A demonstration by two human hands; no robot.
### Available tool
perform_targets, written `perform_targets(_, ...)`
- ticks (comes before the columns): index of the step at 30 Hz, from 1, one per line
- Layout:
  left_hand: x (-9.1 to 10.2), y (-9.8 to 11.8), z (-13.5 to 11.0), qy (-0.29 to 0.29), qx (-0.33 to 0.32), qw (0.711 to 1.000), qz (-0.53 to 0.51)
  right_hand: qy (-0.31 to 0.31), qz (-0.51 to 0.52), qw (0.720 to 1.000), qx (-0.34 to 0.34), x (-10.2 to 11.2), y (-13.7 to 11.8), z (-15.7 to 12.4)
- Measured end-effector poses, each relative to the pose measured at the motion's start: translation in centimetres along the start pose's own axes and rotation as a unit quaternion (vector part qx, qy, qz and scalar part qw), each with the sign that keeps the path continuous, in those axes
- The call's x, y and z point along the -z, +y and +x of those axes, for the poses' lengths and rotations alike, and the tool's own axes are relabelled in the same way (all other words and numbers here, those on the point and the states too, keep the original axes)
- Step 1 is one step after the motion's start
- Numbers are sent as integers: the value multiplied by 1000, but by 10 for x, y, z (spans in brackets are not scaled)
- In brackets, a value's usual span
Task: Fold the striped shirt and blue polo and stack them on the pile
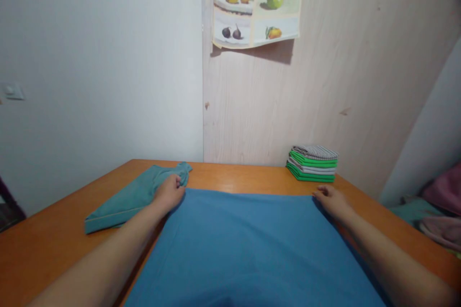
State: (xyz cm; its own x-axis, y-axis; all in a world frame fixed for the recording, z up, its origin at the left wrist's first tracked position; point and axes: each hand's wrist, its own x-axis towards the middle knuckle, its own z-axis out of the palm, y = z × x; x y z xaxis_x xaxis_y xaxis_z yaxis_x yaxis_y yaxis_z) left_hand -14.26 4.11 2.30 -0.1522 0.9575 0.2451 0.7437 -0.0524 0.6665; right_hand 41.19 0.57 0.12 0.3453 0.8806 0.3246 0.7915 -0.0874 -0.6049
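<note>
A plain blue cloth is spread toward me over the table, its far edge pulled nearly straight. Its near part runs out of the bottom of the view, so I cannot tell what kind of garment or sheet it is. My left hand is closed on the far left corner. At the far right corner, my right hand pinches the edge between thumb and fingers. Just beyond and left of my left hand lies a teal folded garment, loosely bunched at its far end.
The orange-brown wooden table reaches back to the wall. A stack of folded green, grey and striped cloths stands at its back right. Pink and teal fabrics are heaped beyond the right edge. A fruit poster hangs above.
</note>
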Motion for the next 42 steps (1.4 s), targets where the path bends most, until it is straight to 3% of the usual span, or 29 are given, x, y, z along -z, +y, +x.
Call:
perform_targets(2,-5,9,-7,40,-44,997,58,32,-35,999,11,1,-4,-2)
perform_targets(4,-12,20,-16,46,-118,983,131,25,-79,995,48,0,-15,-8)
perform_targets(6,-20,32,-27,7,-188,966,177,-18,-114,988,100,-4,-28,-18)
perform_targets(9,-32,38,-42,-80,-232,951,190,-105,-119,972,171,-15,-41,-37)
perform_targets(12,-37,30,-50,-133,-237,938,215,-154,-148,956,199,-28,-34,-51)
perform_targets(16,-32,15,-50,-176,-238,924,244,-171,-212,947,170,-34,-16,-53)
perform_targets(21,-26,19,-49,-197,-234,915,261,-183,-248,939,150,-29,-19,-52)
perform_targets(25,-23,36,-65,-188,-234,920,252,-180,-254,940,141,-19,-37,-63)
perform_targets(29,-14,50,-99,-241,-256,915,198,-226,-192,937,184,-4,-53,-92)
perform_targets(32,-8,48,-125,-271,-276,904,180,-245,-153,933,216,3,-55,-120)
perform_targets(37,-1,38,-145,-240,-289,907,192,-221,-157,936,225,11,-47,-149)
perform_targets(42,22,47,-160,-224,-308,920,88,-189,-67,956,216,45,-63,-168)
